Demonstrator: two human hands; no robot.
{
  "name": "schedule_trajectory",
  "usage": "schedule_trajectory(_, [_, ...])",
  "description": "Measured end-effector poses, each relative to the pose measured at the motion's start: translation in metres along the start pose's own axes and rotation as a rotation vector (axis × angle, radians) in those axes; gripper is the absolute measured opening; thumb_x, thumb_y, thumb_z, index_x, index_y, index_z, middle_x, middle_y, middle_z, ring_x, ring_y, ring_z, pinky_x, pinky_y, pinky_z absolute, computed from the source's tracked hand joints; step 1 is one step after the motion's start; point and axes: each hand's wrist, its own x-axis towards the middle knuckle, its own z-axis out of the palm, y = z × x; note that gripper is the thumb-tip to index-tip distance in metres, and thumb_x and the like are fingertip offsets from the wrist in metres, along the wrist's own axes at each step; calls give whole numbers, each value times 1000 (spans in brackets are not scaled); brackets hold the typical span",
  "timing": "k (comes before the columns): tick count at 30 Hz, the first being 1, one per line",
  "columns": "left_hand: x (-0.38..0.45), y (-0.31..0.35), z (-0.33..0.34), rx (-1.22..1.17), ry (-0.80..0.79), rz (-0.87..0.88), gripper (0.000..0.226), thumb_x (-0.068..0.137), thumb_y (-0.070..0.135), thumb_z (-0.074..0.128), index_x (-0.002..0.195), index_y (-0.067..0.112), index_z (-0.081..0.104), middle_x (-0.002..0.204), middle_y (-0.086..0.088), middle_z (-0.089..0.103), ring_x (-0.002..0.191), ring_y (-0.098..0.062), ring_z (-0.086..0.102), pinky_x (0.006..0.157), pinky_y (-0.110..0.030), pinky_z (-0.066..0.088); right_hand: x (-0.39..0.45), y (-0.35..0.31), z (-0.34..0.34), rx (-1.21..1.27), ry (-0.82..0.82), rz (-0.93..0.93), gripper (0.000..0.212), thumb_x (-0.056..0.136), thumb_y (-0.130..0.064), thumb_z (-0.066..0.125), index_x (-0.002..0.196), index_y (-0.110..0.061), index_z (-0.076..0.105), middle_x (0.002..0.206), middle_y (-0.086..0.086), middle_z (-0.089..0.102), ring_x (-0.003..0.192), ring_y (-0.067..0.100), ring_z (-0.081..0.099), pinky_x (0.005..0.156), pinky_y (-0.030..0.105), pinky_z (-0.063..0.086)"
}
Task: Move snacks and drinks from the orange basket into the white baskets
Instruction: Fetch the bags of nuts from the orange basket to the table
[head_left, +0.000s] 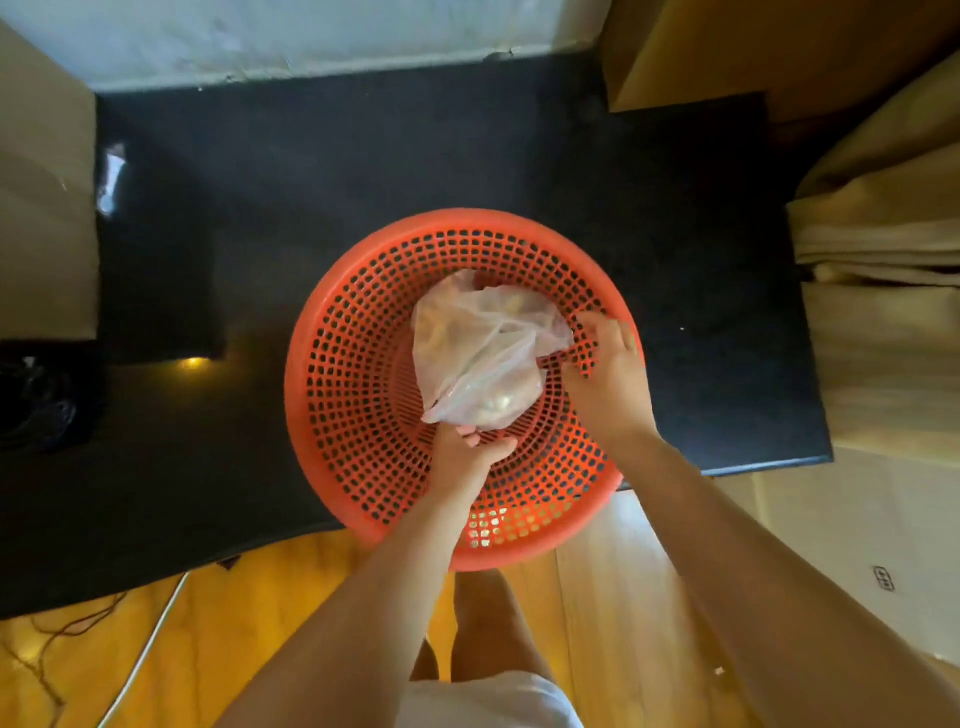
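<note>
A round orange basket (343, 384) with a perforated wall stands on the near edge of a black table (363, 171). Inside it lies a translucent plastic bag (478, 343) with pale snack pieces showing through. My left hand (465, 457) reaches into the basket from below and pinches the bag's lower corner. My right hand (608, 364) curls its fingers round the bag's right side, against the basket's inner wall. No white basket is in view.
Cardboard boxes (47, 208) stand at the table's left and at the back right. Folded beige cloth (883, 249) lies on the right. A crumpled clear wrapper (110, 179) sits at the table's left edge. Cables (150, 639) run over the wooden floor.
</note>
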Motion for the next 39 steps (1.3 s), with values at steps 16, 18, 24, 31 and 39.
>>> schedule_trajectory(16, [15, 4, 18, -86, 129, 202, 37, 75, -7, 71, 109, -3, 57, 116, -22, 62, 111, -30, 58, 102, -42, 44, 44, -2, 19, -263, -136, -120, 45, 83, -12, 57, 126, -18, 48, 131, 3, 52, 112, 26, 55, 83, 43, 51])
schedule_trajectory(18, [15, 4, 15, -92, 98, 232, 40, 75, -10, 69, 112, -2, 56, 116, -21, 62, 109, -28, 58, 100, -39, 44, 44, -6, 18, -261, -101, -92, 36, 83, -11, 57, 118, -15, 52, 122, 4, 58, 103, 27, 59, 79, 44, 52])
schedule_trajectory(24, [2, 3, -8, -52, -12, 309, 49, 74, -9, 69, 110, 22, 57, 106, 9, 66, 98, 4, 63, 80, -7, 48, 25, -16, 2, 25, 18, 38, 28, 83, -16, 62, 110, -12, 56, 107, 3, 60, 92, 22, 58, 74, 33, 46])
schedule_trajectory(31, [-39, 25, -50, -3, -151, 387, 40, 79, -17, 58, 104, 14, 60, 90, 21, 73, 93, 6, 66, 80, -9, 48, -32, -18, -39, 579, 46, 312, 17, 86, -2, 56, 103, 2, 58, 96, 38, 60, 87, 28, 60, 75, 38, 46])
schedule_trajectory(39, [-103, 52, -100, -11, -482, 257, 47, 71, -7, 63, 114, 10, 59, 104, -7, 71, 103, -25, 66, 89, -39, 54, -156, -46, -63, 1331, 55, 384, 27, 77, -14, 47, 92, 6, 57, 78, 15, 62, 62, 21, 61, 54, 26, 48])
